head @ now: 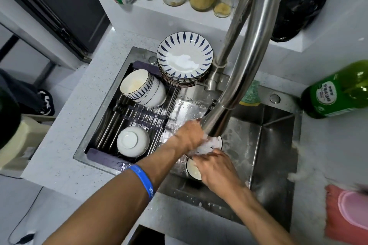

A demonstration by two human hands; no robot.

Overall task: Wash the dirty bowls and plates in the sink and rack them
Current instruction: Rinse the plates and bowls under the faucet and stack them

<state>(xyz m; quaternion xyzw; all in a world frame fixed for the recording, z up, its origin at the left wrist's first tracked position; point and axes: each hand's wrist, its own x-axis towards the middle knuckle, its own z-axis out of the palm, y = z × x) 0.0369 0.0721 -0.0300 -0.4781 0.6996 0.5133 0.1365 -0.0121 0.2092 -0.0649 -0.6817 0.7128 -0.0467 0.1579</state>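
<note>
White dark-rimmed ceramic bowl (216, 142) under steel tap (237, 77) stream in steel sink (278, 135); left hand (189, 135), right hand (216, 167) fingers curl on wet rim. Risk: slippery bowl drops, chips on second bowl (193, 168) beneath.

hands (203, 151) together, fingers curled, forearms extended

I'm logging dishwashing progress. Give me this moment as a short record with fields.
stage: rinsing under running tap
left hand: holds the bowl being washed
right hand: on the same bowl's near side
still in sink: another bowl below the hands
rack: one upturned bowl, nested bowls on their side
plates: patterned stack behind the rack
</note>
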